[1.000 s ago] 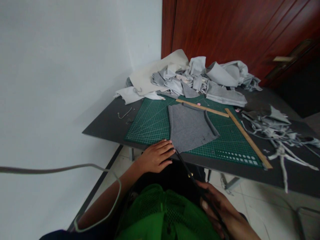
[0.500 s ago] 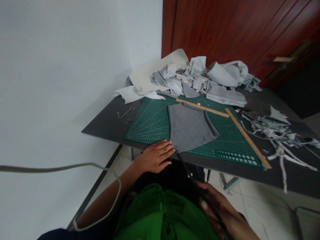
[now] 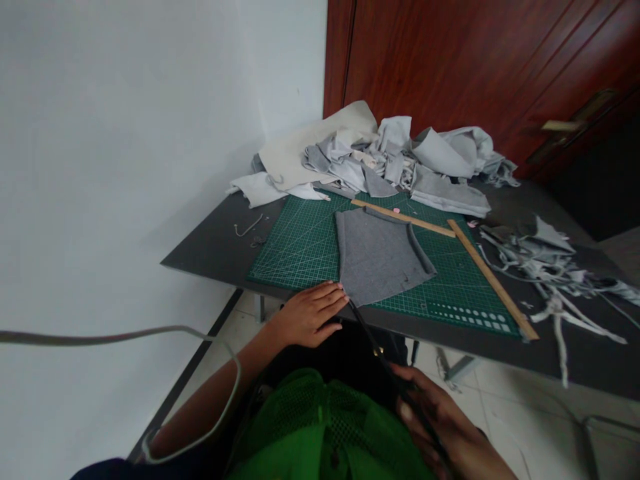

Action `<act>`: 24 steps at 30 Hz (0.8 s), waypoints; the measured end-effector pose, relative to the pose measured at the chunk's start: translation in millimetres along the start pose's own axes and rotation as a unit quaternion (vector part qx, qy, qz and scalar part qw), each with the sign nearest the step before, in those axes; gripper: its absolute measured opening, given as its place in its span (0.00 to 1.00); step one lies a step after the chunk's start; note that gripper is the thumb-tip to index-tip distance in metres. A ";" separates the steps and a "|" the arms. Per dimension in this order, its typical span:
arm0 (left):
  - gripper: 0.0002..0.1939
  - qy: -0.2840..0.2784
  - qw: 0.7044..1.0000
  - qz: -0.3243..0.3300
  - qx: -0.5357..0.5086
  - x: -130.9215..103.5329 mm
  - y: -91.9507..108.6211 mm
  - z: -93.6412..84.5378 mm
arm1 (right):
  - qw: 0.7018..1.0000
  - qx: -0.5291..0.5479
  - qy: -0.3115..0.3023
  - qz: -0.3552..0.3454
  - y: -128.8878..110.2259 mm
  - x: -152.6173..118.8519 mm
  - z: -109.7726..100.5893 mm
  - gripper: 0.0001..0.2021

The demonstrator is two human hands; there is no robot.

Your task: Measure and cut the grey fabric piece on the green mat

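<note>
A grey fabric piece (image 3: 380, 253) lies on the green cutting mat (image 3: 300, 247), its left, right and far edges curled. My left hand (image 3: 316, 312) rests with fingers stretched at the fabric's near left corner, by the table's front edge. A thin black rod or strap (image 3: 364, 327) with a small gold-coloured part runs from those fingertips down to the right. Below the table edge, my right hand (image 3: 437, 417) has its fingers round the lower part of this black thing. What its other end is joined to is hidden.
Fabric scraps (image 3: 345, 157) are heaped along the back; more strips and scraps (image 3: 537, 250) lie at the right. Two wooden rulers (image 3: 493, 280) lie on the mat. A pale cable (image 3: 170, 329) crosses my left forearm.
The view has shifted very slightly. Both hands and the grey fabric stay nearly as they were.
</note>
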State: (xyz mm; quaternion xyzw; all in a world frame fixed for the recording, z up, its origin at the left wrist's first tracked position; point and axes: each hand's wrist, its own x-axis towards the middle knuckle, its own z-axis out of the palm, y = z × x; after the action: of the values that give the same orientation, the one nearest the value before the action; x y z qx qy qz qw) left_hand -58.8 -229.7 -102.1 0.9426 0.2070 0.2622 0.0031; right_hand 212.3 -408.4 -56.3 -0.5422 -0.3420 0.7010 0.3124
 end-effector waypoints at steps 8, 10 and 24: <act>0.26 -0.008 1.000 0.000 0.002 0.4 0.3 0.7 | 0.999 -0.020 0.037 0.002 -6.2 -2.8 3.5 0.30; 0.26 -0.007 1.000 0.001 0.002 0.4 0.4 0.6 | 0.999 -0.024 0.029 0.002 -8.7 -1.2 2.8 0.31; 0.26 0.006 1.000 0.002 -0.006 -0.7 0.5 0.1 | 1.000 0.001 0.004 -0.012 -11.2 12.7 4.7 0.28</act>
State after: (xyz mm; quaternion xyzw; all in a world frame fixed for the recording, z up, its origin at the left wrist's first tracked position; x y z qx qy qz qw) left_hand -59.1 -230.3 -102.5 0.9414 0.2032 0.2693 0.0073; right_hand 205.7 -392.5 -53.2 -0.5405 -0.3462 0.6956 0.3227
